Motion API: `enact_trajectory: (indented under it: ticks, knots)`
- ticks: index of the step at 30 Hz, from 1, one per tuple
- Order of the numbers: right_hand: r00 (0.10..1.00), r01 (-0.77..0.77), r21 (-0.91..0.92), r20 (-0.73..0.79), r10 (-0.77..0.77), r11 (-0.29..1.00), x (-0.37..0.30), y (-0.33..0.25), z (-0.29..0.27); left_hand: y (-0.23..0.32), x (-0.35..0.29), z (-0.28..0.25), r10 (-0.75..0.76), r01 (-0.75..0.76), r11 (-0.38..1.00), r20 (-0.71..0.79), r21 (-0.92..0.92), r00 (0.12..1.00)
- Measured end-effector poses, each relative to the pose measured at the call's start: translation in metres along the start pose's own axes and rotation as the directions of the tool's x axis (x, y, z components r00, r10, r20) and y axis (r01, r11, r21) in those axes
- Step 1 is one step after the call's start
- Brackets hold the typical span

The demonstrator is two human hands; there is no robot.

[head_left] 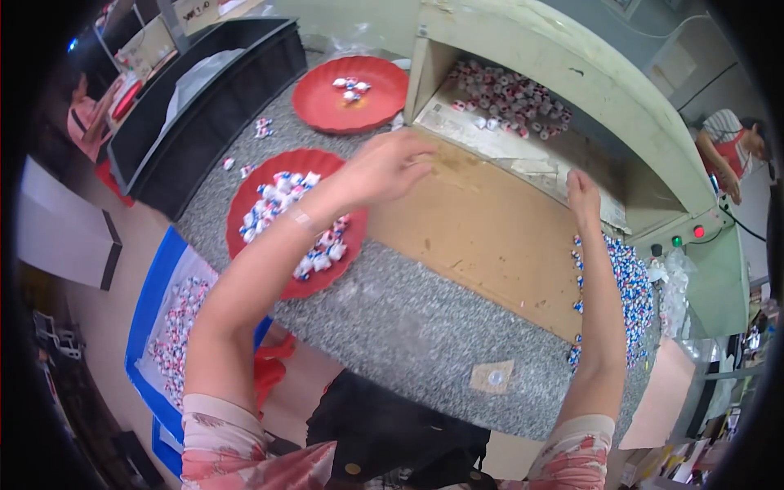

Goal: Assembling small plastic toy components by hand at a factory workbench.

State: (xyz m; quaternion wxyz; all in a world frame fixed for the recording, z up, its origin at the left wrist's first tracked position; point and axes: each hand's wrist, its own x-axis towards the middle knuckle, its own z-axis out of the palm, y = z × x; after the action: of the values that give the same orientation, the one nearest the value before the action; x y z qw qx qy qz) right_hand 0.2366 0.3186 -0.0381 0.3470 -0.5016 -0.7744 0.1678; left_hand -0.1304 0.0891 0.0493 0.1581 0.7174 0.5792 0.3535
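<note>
My left hand [390, 170] hovers over the near-left end of a brown board [465, 212], thumb and fingers apart with nothing visible between them. Below that forearm is a red scalloped plate [239, 200] heaped with small white, blue and red figures [282, 196]. My right hand [582, 198] is at the board's far-right side, by the mouth of a pale green machine [563, 49]. Its fingers are curled together; whatever they may hold is hidden. Beside the right forearm lies a pile of small blue, white and red pieces [629, 286].
Inside the machine sit many white and pink round pieces [514, 98]. Another red plate [327, 110] holds several figures. A black bin [220, 122] stands at the left, a blue crate [151, 310] of pieces below it. Two people [727, 143] [86, 114] are nearby.
</note>
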Motion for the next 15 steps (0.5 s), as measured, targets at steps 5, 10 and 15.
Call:
enact_trajectory:
  ticks: [5, 10, 15]
  knots:
    - [0.969, -0.211, -0.181, -0.167, 0.182, 0.961, 0.078, 0.025, 0.049, -0.099, 0.127, 0.098, -0.201, 0.237, 0.97, -0.399, 0.044, 0.895]
    - [0.973, 0.231, -0.789, 0.173, -0.155, 0.569, 0.159, 0.132, 0.092, -0.212, 0.223, 0.143, 0.016, 0.246, 0.866, -0.516, 0.435, 0.857]
    - [0.968, 0.128, -0.611, -0.095, -0.233, 0.781, 0.24, 0.216, 0.08, -0.15, 0.286, 0.19, 0.236, 0.176, 0.832, -0.623, 0.526, 0.746]
